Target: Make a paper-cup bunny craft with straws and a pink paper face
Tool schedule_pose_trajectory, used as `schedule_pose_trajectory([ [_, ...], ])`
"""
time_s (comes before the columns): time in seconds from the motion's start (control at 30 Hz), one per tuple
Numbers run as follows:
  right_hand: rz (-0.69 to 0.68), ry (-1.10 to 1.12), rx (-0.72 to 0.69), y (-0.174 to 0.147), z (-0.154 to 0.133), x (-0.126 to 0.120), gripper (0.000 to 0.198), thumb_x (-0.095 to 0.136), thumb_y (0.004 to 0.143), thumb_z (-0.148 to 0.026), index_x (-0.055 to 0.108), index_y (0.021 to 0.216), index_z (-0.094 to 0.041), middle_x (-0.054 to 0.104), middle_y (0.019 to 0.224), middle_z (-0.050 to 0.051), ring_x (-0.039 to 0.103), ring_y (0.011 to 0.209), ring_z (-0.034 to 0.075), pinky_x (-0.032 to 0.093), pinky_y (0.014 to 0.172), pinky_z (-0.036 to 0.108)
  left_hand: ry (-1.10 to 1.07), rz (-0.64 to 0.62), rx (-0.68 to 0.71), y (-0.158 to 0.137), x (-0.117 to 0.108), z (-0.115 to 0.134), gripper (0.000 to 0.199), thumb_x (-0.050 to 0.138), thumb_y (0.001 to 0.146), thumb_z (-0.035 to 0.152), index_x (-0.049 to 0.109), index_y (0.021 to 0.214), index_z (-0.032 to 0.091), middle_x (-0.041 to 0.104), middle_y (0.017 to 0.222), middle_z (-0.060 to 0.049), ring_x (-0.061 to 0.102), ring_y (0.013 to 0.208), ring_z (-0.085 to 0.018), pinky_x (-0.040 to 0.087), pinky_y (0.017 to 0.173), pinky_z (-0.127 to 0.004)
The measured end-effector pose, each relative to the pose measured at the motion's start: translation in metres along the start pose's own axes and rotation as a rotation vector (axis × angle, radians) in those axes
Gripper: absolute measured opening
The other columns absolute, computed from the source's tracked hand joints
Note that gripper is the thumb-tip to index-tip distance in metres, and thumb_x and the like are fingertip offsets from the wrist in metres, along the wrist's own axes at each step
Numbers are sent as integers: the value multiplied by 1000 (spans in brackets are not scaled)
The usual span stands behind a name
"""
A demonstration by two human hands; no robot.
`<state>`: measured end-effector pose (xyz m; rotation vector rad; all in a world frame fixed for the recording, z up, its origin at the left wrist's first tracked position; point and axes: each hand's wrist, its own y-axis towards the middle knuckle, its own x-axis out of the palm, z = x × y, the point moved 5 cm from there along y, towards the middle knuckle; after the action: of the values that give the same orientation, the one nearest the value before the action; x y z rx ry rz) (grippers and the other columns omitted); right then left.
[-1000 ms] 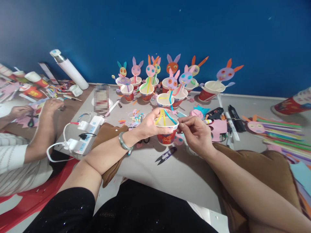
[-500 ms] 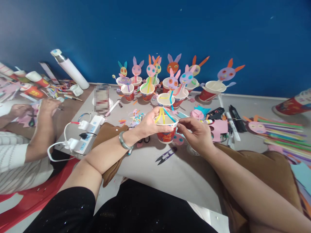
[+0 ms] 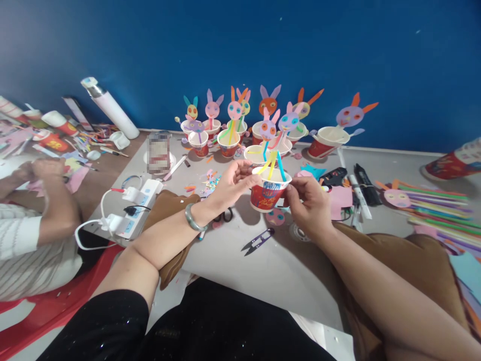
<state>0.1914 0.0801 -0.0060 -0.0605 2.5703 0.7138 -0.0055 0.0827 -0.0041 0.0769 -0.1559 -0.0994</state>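
A red and white paper cup (image 3: 265, 198) is held above the table, slightly tilted. Yellow and blue paper strips (image 3: 280, 163) stand up from inside it, and one yellow strip bends toward the rim. My right hand (image 3: 310, 200) pinches the cup's right side between thumb and fingers. On the left, my left hand (image 3: 238, 183) has its fingers apart, with the thumb tip at the cup's edge. A pink paper face (image 3: 275, 217) with blue eyes lies just below the cup. Thread snips (image 3: 257, 241) rest on the table in front.
Several cups with paper rabbit heads (image 3: 267, 131) stand along the blue wall. A power strip (image 3: 141, 210) is at left, beside a brown cushion (image 3: 165, 215). Markers (image 3: 359, 195) and coloured strips (image 3: 439, 205) lie right. Another person's hands (image 3: 45, 175) work at far left.
The cup has moved right and turned, showing more of its printed side. My left hand has loosened its grip on it. At far left, the other person's hands have come together.
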Motion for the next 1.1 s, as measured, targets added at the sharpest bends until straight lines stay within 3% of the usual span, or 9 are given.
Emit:
schedule_pose_trajectory([
  [0.1, 27, 16, 2, 0, 3, -1, 11, 55, 96, -32, 57, 96, -22, 66, 67, 0, 57, 47, 12, 45, 48, 26, -9, 95, -78, 3, -4, -3, 27, 64, 90, 41, 56, 103, 19, 65, 92, -3, 64, 86, -13, 54, 81, -30],
  [0.17, 42, 15, 0, 0, 4, -2, 11, 55, 97, -33, 56, 96, -22, 66, 68, 0, 57, 48, 12, 44, 48, 27, -13, 110, -135, 4, -4, -6, 17, 60, 92, 34, 57, 96, 19, 65, 85, -1, 63, 79, -11, 55, 75, -28],
  [0.27, 47, 18, 4, 0, 6, -2, 13, 55, 97, -35, 57, 97, -22, 66, 69, 0, 58, 50, 13, 45, 48, 27, -15, 40, -109, 4, -1, -6, 22, 70, 85, 35, 58, 92, 17, 65, 80, 1, 62, 74, -10, 54, 71, -26],
  [0.4, 37, 38, 17, 0, 11, -1, 14, 55, 97, -35, 57, 101, -22, 67, 72, 1, 60, 52, 13, 45, 48, 27, 65, -9, 50, 1, -1, 0, 41, 83, 72, 45, 59, 90, 17, 67, 83, -1, 62, 75, -10, 54, 72, -26],
  [0.67, 40, 8, -15, 0, 11, -1, 12, 55, 96, -31, 58, 103, -22, 66, 69, 0, 61, 54, 15, 45, 50, 27, 292, -18, 234, -3, -1, 5, 26, 68, 88, 40, 64, 98, 17, 72, 97, -8, 67, 85, -15, 54, 73, -29],
  [0.83, 37, -10, -42, 1, 6, -1, 7, 56, 94, -29, 57, 98, -23, 64, 66, 0, 60, 52, 15, 43, 50, 28, 426, -16, 353, -7, 0, 14, 16, 62, 92, 33, 64, 98, 18, 71, 98, -6, 66, 90, -16, 53, 83, -32],
  [1.1, -9, -44, -46, 1, 6, 2, 3, 59, 89, -24, 56, 89, -23, 60, 59, -4, 55, 49, 12, 43, 50, 26, 327, -4, 290, -8, 1, 13, 22, 65, 87, 31, 58, 104, 18, 68, 96, -6, 63, 83, -14, 53, 78, -29],
])
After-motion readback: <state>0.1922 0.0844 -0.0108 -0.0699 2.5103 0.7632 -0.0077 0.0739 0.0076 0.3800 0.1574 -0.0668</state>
